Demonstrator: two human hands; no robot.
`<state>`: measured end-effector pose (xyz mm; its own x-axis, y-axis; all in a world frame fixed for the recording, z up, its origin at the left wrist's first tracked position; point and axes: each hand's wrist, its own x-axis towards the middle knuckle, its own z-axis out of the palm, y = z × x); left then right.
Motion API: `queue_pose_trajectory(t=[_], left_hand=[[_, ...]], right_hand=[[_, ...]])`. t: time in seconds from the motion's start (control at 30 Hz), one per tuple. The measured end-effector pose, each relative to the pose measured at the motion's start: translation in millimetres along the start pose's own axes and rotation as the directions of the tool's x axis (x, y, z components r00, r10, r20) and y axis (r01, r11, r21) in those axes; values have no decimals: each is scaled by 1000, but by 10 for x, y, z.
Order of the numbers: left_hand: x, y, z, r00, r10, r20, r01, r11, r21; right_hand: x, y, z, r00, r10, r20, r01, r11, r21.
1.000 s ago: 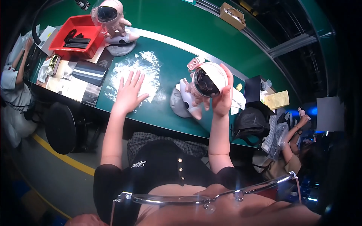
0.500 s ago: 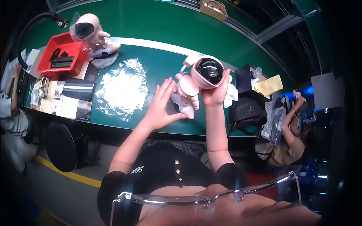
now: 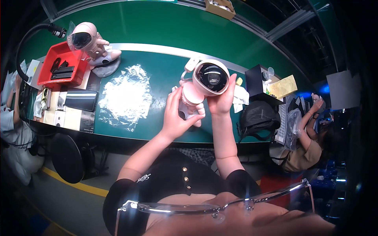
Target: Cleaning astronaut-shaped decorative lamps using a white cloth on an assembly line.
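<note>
A pink astronaut figure [image 3: 193, 95] stands on the table in front of me. Its round head [image 3: 205, 87] has a glossy black visor and is tilted up toward me. My left hand [image 3: 175, 118] is wrapped around the lower body, thumb across the front near the legs. My right hand [image 3: 221, 101] cups the head from its right and underside, with fingertips up along the visor's rim. A flat round pink surface shows just below the head. A small white box-shaped part [image 3: 191, 64] with a curved tube sits behind the head. The figure's back is hidden.
Crumpled clear film [image 3: 125, 98] lies left of the figure. Farther left are a second astronaut figure [image 3: 94, 47], a red bin [image 3: 49, 61] with black parts, and a dark flat device [image 3: 80, 99]. A black box [image 3: 255, 84] and black bag [image 3: 258, 118] stand right. People work at both sides.
My left hand has gone from spread beside the figure to closed around its lower body. The head has shifted slightly left and down, with my right hand still on it.
</note>
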<state>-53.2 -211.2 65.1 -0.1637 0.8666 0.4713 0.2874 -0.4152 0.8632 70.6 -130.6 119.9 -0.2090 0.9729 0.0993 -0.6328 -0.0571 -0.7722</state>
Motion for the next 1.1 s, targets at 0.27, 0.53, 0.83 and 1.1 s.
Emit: queue_pose_trajectory(t=[0.27, 0.53, 0.83, 1.1], left_hand=[[-8, -47, 0, 998, -55, -8, 54, 993, -103], [19, -117, 149, 987, -156, -34, 151, 981, -121], [48, -104, 130, 995, -95, -41, 92, 994, -66], [48, -81, 134, 989, -147, -10, 145, 983, -117]], right_hand=[[-53, 45, -9, 832, -298, 469, 553, 518, -652], [49, -95, -25, 915, -110, 387, 298, 833, -467], [10, -314, 33, 978, -111, 178, 115, 993, -10], [-10, -297, -49, 943, -257, 211, 323, 858, -400]])
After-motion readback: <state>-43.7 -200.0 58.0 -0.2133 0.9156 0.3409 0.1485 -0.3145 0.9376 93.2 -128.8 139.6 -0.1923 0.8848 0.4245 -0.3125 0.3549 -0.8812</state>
